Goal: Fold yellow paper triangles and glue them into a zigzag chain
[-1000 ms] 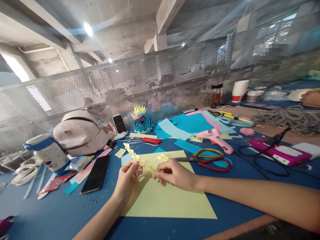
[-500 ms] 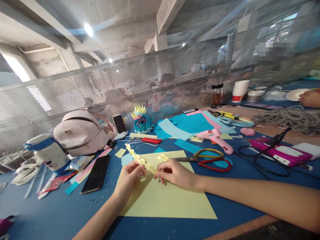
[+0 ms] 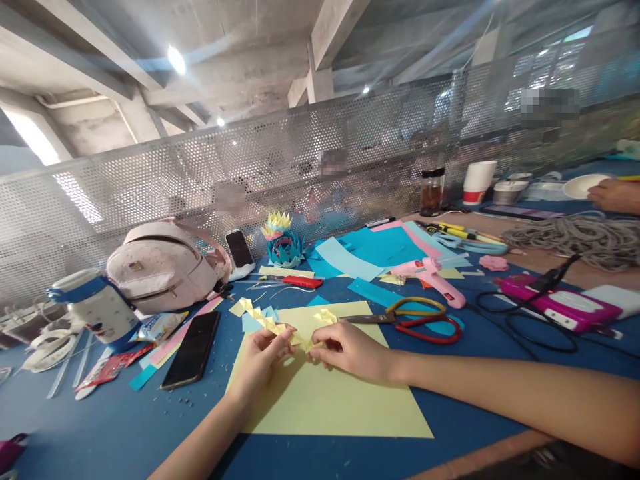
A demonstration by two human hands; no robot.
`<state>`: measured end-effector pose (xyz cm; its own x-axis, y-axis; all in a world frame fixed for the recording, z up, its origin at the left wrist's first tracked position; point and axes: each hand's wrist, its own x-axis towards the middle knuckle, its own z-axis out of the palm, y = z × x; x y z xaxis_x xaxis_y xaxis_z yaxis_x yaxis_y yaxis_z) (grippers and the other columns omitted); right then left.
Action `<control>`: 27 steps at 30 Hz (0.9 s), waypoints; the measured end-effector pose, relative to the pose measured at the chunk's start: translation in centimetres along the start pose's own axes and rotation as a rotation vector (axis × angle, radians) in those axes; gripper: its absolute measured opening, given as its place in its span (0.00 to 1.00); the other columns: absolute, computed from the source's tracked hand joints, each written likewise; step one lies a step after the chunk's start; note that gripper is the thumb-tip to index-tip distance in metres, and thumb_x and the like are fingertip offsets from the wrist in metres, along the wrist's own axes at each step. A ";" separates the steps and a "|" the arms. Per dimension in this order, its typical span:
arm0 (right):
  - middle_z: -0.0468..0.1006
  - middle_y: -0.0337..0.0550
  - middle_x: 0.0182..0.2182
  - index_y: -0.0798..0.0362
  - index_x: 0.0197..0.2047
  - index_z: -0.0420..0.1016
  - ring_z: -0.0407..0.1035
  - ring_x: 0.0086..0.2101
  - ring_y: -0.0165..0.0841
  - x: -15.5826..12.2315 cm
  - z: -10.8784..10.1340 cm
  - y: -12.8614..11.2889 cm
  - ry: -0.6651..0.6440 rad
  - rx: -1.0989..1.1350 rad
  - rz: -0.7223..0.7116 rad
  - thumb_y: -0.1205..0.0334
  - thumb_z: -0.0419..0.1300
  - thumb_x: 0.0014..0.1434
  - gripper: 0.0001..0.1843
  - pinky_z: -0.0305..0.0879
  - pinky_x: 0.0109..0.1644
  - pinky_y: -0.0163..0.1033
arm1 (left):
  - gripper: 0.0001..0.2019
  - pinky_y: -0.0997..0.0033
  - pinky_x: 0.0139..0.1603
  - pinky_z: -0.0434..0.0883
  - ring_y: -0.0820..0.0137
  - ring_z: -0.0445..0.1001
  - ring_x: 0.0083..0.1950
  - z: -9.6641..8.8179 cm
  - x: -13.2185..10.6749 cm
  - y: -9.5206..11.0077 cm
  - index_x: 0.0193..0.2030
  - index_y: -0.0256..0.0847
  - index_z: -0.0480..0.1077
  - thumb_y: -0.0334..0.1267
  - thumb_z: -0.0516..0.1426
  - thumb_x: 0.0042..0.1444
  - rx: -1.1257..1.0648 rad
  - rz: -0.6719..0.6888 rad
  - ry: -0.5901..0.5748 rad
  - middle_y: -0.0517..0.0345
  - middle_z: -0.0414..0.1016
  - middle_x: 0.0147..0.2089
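Observation:
Both my hands pinch a folded strip of yellow paper (image 3: 260, 316) just above a large yellow sheet (image 3: 330, 393) on the blue table. My left hand (image 3: 257, 363) has its fingers closed on the strip's middle. My right hand (image 3: 350, 350) is closed on its right end. The strip's free end trails up and left toward a small yellow scrap. A small folded yellow piece (image 3: 325, 315) lies on the sheet behind my right hand.
Red and yellow scissors (image 3: 415, 319) and a pink glue gun (image 3: 433, 277) lie right of the sheet. A black phone (image 3: 190, 350), a pink backpack (image 3: 160, 263), a mug (image 3: 95, 307) and a paper lotus (image 3: 283, 243) are left and behind. Another person's hand (image 3: 615, 195) is at far right.
The strip's free end has dropped lower and swung left. My left hand has shifted slightly right, closer to my right hand.

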<state>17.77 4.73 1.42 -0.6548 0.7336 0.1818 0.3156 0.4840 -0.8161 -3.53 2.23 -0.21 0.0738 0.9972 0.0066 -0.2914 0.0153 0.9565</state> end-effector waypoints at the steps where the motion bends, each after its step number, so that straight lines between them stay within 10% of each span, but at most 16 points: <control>1: 0.78 0.41 0.23 0.55 0.30 0.75 0.73 0.26 0.32 0.0 -0.1 0.0 0.002 0.000 -0.005 0.56 0.59 0.66 0.15 0.62 0.30 0.32 | 0.18 0.79 0.36 0.73 0.75 0.75 0.30 0.0 0.0 0.1 0.37 0.35 0.82 0.47 0.73 0.46 -0.017 -0.008 0.021 0.57 0.78 0.30; 8: 0.80 0.41 0.26 0.54 0.40 0.75 0.71 0.25 0.30 0.6 -0.5 0.8 0.043 0.170 0.053 0.52 0.63 0.63 0.13 0.63 0.26 0.30 | 0.21 0.80 0.35 0.73 0.75 0.76 0.30 0.1 0.2 0.6 0.34 0.33 0.81 0.46 0.76 0.38 -0.140 -0.036 0.126 0.57 0.77 0.27; 19: 0.82 0.48 0.26 0.59 0.29 0.75 0.68 0.18 0.26 1.3 -1.0 2.1 0.054 0.464 0.132 0.43 0.71 0.51 0.24 0.62 0.19 0.29 | 0.21 0.82 0.32 0.74 0.76 0.76 0.28 0.2 0.5 1.1 0.31 0.32 0.80 0.44 0.78 0.33 -0.242 -0.016 0.209 0.59 0.76 0.26; 27: 0.84 0.52 0.31 0.59 0.37 0.75 0.74 0.22 0.28 1.5 -1.3 1.7 0.041 0.497 0.116 0.37 0.59 0.62 0.28 0.59 0.20 0.27 | 0.21 0.82 0.35 0.76 0.77 0.76 0.27 0.1 0.8 1.1 0.29 0.33 0.81 0.42 0.79 0.30 -0.250 0.004 0.238 0.59 0.76 0.24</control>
<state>18.26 7.25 1.02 -0.6039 0.7922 0.0882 0.0135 0.1207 -0.9926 -3.73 3.03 0.85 -0.1435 0.9859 -0.0857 -0.5182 -0.0011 0.8552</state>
